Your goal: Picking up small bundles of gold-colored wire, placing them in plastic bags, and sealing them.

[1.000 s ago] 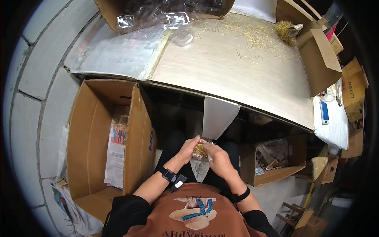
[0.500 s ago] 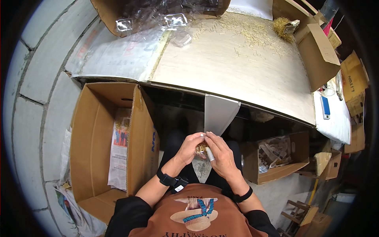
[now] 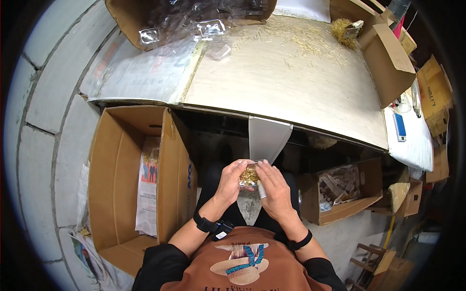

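Note:
A small clear plastic box (image 3: 249, 175) filled with gold-coloured pins or thin metal pieces is held above my lap. My left hand (image 3: 230, 182) grips its left side, thumb along the near top edge. My right hand (image 3: 274, 190) holds the right side, its fingers lying over the lid's corner. One right finger wears a white wrap. Both hands are closed around the box, and the fingers beneath it are hidden.
Loose gold pieces (image 3: 310, 41) lie scattered across the pale worktable (image 3: 281, 92), with a heap (image 3: 343, 33) at the far right. A carton of clear plastic boxes (image 3: 208, 29) stands at the far left. Open cartons (image 3: 124, 184) flank me. A blue device (image 3: 399, 127) rests at right.
My fingers have spread outward along the box, so more of its top and gold contents shows. The whole view has shifted slightly.

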A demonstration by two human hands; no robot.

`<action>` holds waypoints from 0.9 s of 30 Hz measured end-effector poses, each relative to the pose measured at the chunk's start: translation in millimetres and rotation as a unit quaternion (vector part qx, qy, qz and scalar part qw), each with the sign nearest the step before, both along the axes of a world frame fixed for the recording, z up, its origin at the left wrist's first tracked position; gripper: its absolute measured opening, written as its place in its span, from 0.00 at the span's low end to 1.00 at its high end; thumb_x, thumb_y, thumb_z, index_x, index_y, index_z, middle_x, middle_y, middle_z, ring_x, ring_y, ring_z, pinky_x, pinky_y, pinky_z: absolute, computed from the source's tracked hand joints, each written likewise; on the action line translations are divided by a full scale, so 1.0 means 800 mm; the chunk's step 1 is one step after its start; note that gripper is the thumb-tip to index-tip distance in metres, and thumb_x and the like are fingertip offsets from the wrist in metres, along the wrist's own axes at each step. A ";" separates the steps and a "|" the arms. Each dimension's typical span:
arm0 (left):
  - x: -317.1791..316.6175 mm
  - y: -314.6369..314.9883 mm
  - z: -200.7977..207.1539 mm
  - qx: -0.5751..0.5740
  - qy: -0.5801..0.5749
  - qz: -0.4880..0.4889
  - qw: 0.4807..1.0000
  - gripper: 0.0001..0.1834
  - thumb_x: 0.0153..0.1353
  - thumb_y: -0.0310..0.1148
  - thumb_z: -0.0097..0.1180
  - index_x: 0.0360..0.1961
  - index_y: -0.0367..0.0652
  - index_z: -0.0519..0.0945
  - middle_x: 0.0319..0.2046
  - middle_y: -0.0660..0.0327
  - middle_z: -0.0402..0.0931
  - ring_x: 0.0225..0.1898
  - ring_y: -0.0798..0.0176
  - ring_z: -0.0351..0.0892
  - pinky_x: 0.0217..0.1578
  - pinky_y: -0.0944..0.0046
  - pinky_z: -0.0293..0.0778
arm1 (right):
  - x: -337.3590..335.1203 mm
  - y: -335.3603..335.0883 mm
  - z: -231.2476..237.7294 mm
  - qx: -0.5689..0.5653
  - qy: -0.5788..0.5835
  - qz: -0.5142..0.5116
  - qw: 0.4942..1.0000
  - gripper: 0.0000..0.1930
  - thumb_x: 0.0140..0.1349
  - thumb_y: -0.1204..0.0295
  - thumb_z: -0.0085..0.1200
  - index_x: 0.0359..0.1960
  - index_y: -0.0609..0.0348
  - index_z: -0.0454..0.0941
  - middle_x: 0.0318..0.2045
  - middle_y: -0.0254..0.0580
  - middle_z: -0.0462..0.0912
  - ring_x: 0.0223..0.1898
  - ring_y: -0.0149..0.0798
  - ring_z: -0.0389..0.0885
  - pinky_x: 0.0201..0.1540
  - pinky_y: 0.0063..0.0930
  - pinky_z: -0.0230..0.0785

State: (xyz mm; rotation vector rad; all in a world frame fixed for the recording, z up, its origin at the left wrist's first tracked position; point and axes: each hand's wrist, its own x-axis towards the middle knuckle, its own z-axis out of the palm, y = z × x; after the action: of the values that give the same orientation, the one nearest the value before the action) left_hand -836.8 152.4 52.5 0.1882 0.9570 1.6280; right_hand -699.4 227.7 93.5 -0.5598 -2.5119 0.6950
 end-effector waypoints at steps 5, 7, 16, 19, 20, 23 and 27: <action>-0.002 0.003 0.007 -0.010 0.029 0.009 1.000 0.16 0.69 0.37 0.41 0.45 0.36 0.74 0.35 0.59 0.78 0.30 0.69 0.80 0.23 0.70 0.81 | 0.004 0.007 0.005 -0.020 0.027 -0.009 0.999 0.31 0.46 0.84 0.54 0.58 0.63 0.66 0.55 0.54 0.71 0.59 0.50 0.68 0.61 0.45 0.61; -0.006 0.001 0.004 -0.009 0.044 0.004 0.999 0.16 0.69 0.38 0.41 0.46 0.36 0.74 0.36 0.58 0.78 0.31 0.69 0.81 0.23 0.69 0.81 | 0.004 0.006 0.009 -0.019 -0.007 0.037 0.999 0.33 0.50 0.83 0.52 0.62 0.62 0.61 0.56 0.55 0.71 0.58 0.51 0.69 0.60 0.46 0.61; -0.012 0.009 0.014 0.002 0.035 -0.016 0.999 0.13 0.67 0.34 0.46 0.47 0.36 0.73 0.37 0.59 0.78 0.33 0.68 0.81 0.25 0.68 0.83 | 0.000 0.015 0.007 -0.156 0.080 -0.004 0.985 0.31 0.56 0.88 0.46 0.63 0.65 0.56 0.57 0.57 0.70 0.57 0.49 0.73 0.57 0.32 0.66; -0.011 0.013 0.017 -0.002 0.041 -0.019 0.999 0.12 0.66 0.32 0.48 0.47 0.37 0.73 0.37 0.58 0.78 0.34 0.67 0.81 0.25 0.68 0.83 | 0.001 0.016 0.004 -0.181 0.098 -0.004 0.979 0.30 0.57 0.87 0.47 0.63 0.65 0.57 0.57 0.55 0.71 0.56 0.46 0.74 0.56 0.33 0.66; -0.011 0.014 0.019 0.001 0.039 -0.013 0.999 0.12 0.66 0.32 0.48 0.47 0.37 0.73 0.37 0.58 0.78 0.34 0.67 0.81 0.25 0.67 0.83 | 0.001 0.018 0.004 -0.200 0.129 -0.011 0.971 0.29 0.57 0.87 0.47 0.62 0.65 0.58 0.57 0.54 0.72 0.56 0.46 0.74 0.56 0.33 0.66; -0.010 0.018 0.024 -0.017 0.054 0.013 0.998 0.12 0.66 0.32 0.47 0.47 0.36 0.73 0.37 0.57 0.78 0.34 0.67 0.82 0.25 0.67 0.83 | 0.007 0.034 0.022 -0.109 0.157 -0.072 0.979 0.26 0.52 0.82 0.58 0.56 0.63 0.67 0.48 0.50 0.78 0.49 0.45 0.77 0.50 0.32 0.70; -0.012 0.022 0.022 -0.033 0.064 0.027 0.997 0.12 0.66 0.31 0.47 0.46 0.36 0.73 0.37 0.56 0.78 0.34 0.66 0.82 0.25 0.66 0.83 | 0.005 0.034 0.025 0.009 0.098 -0.014 0.995 0.18 0.40 0.74 0.67 0.37 0.61 0.78 0.34 0.43 0.78 0.34 0.45 0.75 0.35 0.33 0.70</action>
State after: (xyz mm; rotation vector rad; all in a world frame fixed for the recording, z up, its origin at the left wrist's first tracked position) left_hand -846.2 170.0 70.1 0.2247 1.1201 1.6462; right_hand -695.3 255.0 113.3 -0.4951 -2.3210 0.6822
